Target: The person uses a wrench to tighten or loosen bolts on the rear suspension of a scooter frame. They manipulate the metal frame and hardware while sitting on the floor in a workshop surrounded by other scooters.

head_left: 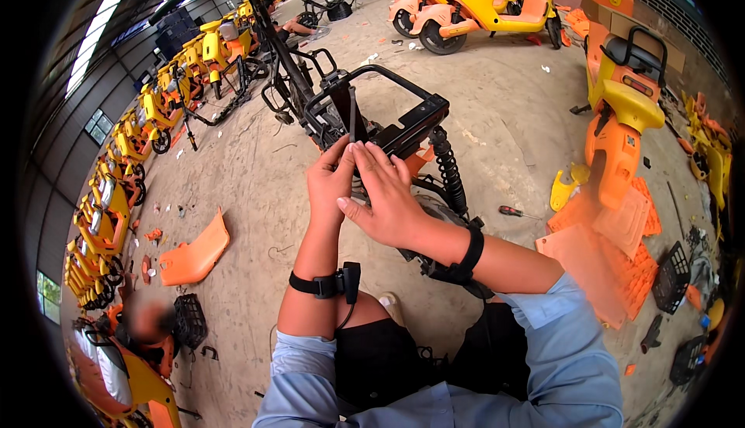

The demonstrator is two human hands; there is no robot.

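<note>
In front of me stands a stripped scooter frame (411,129) of black metal, with a rear rack loop and a coil-spring shock absorber (448,172). A thin grey bar (353,114) rises upright against it, its lower end at my fingertips; I cannot make out its kind. My left hand (330,180) is closed, its fingers pinching about the bar's lower end. My right hand (386,199) lies flat beside it, fingers stretched forward, thumb apart, fingertips by the bar. The parts under both hands are hidden.
A screwdriver (516,211) lies on the concrete floor to the right, near stacked orange panels (594,253). An orange panel (198,253) lies at left. Yellow-orange scooters (485,1) stand behind and along the left wall. Another person (147,327) is at lower left.
</note>
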